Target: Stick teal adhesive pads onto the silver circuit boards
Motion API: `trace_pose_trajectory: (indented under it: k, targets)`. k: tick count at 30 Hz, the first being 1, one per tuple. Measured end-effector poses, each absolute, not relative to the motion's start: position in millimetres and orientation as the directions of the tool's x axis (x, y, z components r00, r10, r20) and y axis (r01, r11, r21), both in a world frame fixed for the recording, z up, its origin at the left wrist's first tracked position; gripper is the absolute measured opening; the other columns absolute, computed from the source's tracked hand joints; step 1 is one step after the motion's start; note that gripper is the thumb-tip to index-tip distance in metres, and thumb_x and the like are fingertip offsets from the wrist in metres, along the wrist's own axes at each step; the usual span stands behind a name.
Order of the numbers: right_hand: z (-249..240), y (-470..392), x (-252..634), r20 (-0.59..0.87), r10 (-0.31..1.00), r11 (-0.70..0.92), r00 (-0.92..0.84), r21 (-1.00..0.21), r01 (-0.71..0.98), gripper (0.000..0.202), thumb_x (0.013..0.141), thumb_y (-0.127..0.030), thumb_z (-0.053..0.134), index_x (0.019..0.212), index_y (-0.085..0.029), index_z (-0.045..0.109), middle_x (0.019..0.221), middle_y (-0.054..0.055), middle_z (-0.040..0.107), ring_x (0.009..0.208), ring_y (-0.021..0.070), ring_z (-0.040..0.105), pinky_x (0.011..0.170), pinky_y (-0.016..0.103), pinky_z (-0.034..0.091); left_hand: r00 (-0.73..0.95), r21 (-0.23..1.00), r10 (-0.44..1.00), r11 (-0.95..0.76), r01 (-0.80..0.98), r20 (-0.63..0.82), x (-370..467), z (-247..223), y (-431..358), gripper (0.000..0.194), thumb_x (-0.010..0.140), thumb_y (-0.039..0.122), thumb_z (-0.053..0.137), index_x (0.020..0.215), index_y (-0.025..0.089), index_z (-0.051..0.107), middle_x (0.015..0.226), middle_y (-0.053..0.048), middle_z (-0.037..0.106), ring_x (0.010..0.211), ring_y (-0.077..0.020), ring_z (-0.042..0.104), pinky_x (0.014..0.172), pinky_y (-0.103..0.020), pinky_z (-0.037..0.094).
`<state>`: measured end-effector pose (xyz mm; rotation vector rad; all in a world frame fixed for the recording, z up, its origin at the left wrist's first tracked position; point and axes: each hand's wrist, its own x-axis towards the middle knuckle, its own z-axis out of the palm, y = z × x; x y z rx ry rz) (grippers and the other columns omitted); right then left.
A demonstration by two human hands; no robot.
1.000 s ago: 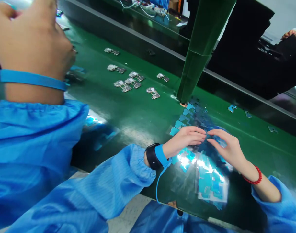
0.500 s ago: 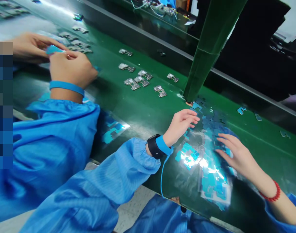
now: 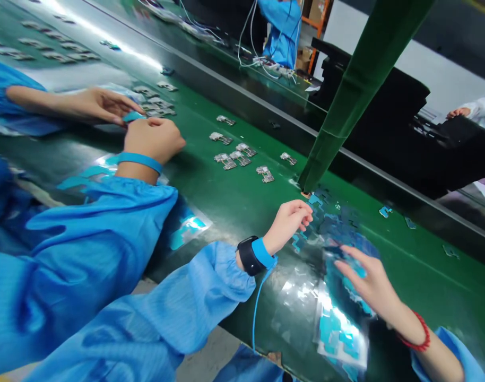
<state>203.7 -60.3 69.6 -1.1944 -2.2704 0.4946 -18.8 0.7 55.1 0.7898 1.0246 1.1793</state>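
My left hand (image 3: 292, 223) hovers over the green bench beside the base of a green post, its fingers curled together. Whatever may be between those fingertips is hidden. My right hand (image 3: 370, 278) reaches over clear plastic sheets with blue adhesive pieces (image 3: 338, 334), thumb and fingers apart. Around its fingertips the picture is blurred, and a dark scrap lies close to them. Between my hands spreads a heap of small dark blue cut pieces (image 3: 340, 223). Several small silver metal parts (image 3: 230, 159) lie to the left of my left hand.
At left, a co-worker's hands (image 3: 149, 140) hold a small blue piece (image 3: 133, 115) near more metal parts. The green post (image 3: 330, 127) rises from the bench. A dark rail (image 3: 242, 90) runs along the back. Another blue sheet (image 3: 190, 228) lies near the co-worker's sleeve.
The view has shifted, so the bench sits lower. My left fingers have gone from stretched out to curled in. My right hand has moved left over the blue sheets.
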Motion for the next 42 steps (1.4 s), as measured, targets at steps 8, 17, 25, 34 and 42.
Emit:
trace_pose_trajectory:
  k: [8, 17, 25, 34, 42]
  targets:
    - [155, -44, 228, 0.550, 0.677, 0.705, -0.489, -0.292, 0.647, 0.051, 0.091, -0.010, 0.049, 0.137, -0.031, 0.049, 0.136, 0.006, 0.056, 0.121, 0.0268, 0.057, 0.101, 0.046, 0.050, 0.388, 0.868, 0.905, 0.328, -0.372, -0.175, -13, 63, -13, 0.033, 0.078, 0.043, 0.060, 0.078, 0.012, 0.072, 0.087, -0.011, 0.073, 0.083, -0.0176, 0.067, 0.078, -0.027, 0.050]
    - [114, -50, 230, 0.342, 0.523, 0.825, -0.781, 0.028, 0.565, 0.060, 0.091, -0.003, 0.042, 0.148, -0.021, 0.033, 0.133, 0.016, 0.056, 0.123, 0.0284, 0.053, 0.099, 0.052, 0.048, 0.548, 0.892, 0.805, 0.399, -0.212, -0.229, -7, 61, -25, 0.052, 0.077, 0.063, 0.059, 0.093, 0.016, 0.072, 0.113, -0.010, 0.069, 0.099, -0.0218, 0.064, 0.085, -0.032, 0.046]
    - [115, -62, 236, 0.352, 0.504, 0.822, -0.789, 0.088, 0.563, 0.064, 0.091, -0.003, 0.039, 0.152, -0.020, 0.026, 0.138, 0.017, 0.052, 0.125, 0.0283, 0.052, 0.098, 0.050, 0.048, 0.689, 0.840, 0.709, 0.459, -0.290, -0.149, -4, 61, -32, 0.060, 0.078, 0.070, 0.051, 0.094, 0.016, 0.072, 0.102, -0.011, 0.072, 0.095, -0.0222, 0.065, 0.085, -0.035, 0.047]
    - [99, -67, 231, 0.261, 0.578, 0.804, -0.773, -0.023, 0.594, 0.062, 0.093, -0.024, 0.055, 0.149, -0.022, 0.029, 0.145, 0.016, 0.040, 0.131, 0.0301, 0.041, 0.099, 0.049, 0.048, 0.581, 0.805, 0.805, 0.421, -0.418, -0.120, 3, 61, -35, 0.044, 0.086, 0.037, 0.062, 0.126, 0.020, 0.060, 0.108, -0.012, 0.071, 0.074, -0.0123, 0.067, 0.063, -0.021, 0.050]
    - [93, -78, 203, 0.224, 0.569, 0.817, -0.791, -0.045, 0.575, 0.053, 0.091, -0.030, 0.061, 0.138, -0.017, 0.042, 0.139, 0.016, 0.049, 0.131, 0.0312, 0.042, 0.105, 0.057, 0.038, 0.408, 0.830, 0.878, 0.412, -0.376, -0.250, 8, 61, -39, 0.035, 0.094, 0.036, 0.049, 0.123, 0.019, 0.056, 0.079, -0.006, 0.073, 0.040, -0.0049, 0.048, 0.039, -0.015, 0.035]
